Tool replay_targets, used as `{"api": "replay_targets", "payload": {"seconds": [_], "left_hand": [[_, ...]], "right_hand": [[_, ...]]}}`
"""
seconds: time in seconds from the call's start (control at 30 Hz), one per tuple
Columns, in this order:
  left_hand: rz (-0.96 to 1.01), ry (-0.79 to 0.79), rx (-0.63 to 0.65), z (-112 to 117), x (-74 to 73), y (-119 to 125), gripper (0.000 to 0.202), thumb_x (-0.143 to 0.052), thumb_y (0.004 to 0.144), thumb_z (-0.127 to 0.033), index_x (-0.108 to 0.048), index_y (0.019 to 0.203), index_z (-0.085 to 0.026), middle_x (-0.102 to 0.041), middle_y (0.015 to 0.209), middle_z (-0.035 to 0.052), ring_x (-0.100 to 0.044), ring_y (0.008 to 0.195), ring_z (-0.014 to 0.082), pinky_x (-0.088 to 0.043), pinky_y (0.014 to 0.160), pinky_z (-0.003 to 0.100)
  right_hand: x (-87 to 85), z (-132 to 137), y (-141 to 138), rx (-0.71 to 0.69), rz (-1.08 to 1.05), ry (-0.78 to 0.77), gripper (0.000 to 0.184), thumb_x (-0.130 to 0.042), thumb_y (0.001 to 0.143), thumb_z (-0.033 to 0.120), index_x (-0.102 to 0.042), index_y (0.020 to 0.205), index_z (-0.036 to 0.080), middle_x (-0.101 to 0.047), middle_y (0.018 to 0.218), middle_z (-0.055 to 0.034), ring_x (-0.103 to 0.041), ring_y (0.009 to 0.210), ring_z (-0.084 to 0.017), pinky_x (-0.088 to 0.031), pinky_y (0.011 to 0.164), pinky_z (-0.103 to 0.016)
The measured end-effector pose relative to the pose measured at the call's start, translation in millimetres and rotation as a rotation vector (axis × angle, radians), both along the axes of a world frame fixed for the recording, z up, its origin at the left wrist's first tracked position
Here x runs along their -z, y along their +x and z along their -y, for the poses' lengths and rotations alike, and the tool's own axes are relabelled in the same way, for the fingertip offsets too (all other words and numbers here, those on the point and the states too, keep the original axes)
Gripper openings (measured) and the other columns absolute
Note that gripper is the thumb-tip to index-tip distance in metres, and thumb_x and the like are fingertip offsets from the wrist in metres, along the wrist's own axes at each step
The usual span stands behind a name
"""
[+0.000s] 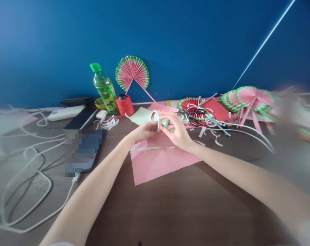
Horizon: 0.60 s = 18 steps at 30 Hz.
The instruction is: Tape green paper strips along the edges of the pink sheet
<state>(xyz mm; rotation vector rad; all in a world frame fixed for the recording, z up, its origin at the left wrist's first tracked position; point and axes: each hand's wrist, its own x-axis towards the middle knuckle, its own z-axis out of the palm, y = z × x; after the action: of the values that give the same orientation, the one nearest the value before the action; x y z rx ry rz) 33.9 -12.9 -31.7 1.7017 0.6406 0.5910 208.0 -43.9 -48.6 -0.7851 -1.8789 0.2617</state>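
Observation:
A white roll of tape (159, 120) stands on edge between my two hands, above the sheet of pink paper (155, 167). My left hand (144, 132) closes round its lower left side, with some fingertips hidden by the ring. From the right, my right hand (179, 134) grips the roll's rim between thumb and fingers. Below the hands a pale narrow strip (153, 148) lies across the pink paper. Just behind are a light green sheet (142, 116) and pleated pink paper (163, 107), partly covered by my hands.
A pleated fan (132, 73) leans on the blue wall, beside a green bottle (106, 92) and a red thread spool (125, 105). Scissors (196, 112) lie among paper scraps at right, near more fans (254, 97). A phone (86, 153) and looping white cables (24, 229) occupy the left.

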Motion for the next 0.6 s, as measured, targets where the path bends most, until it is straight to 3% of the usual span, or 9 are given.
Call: {"api": "replay_targets", "payload": {"seconds": [0.23,0.43,0.6], "left_hand": [[-0.023,0.045,0.021,-2.0,1.9,0.1,0.010,-0.057,0.070,-0.011,-0.058,0.079,-0.015,-0.059,0.078,-0.0013,-0.055,0.079,0.0119,-0.041,0.082,0.031],[-0.065,0.057,0.000,-0.5,1.5,0.7,0.009,-0.056,0.071,-0.014,-0.055,0.080,-0.016,-0.056,0.079,-0.0016,-0.054,0.079,0.0125,-0.040,0.081,0.031],[-0.093,0.074,-0.007,2.5,-2.0,1.3,0.009,-0.054,0.069,-0.014,-0.054,0.078,-0.016,-0.055,0.076,-0.0020,-0.052,0.076,0.0125,-0.040,0.078,0.030]], "right_hand": [[2.2,0.6,-0.6,-0.037,-0.038,-0.032,0.017,-0.053,0.082,0.014,-0.051,0.094,0.025,-0.054,0.121,-0.0064,-0.048,0.119,-0.023,-0.041,0.098,-0.044],[1.6,0.8,-0.3,-0.077,-0.042,-0.047,0.036,-0.053,0.081,0.012,-0.049,0.113,0.028,-0.052,0.123,-0.0064,-0.048,0.118,-0.022,-0.041,0.100,-0.043],[-1.3,1.4,0.4,-0.025,0.003,-0.030,0.027,-0.054,0.082,0.016,-0.053,0.106,0.028,-0.054,0.120,-0.0060,-0.049,0.117,-0.024,-0.041,0.098,-0.047]]}}
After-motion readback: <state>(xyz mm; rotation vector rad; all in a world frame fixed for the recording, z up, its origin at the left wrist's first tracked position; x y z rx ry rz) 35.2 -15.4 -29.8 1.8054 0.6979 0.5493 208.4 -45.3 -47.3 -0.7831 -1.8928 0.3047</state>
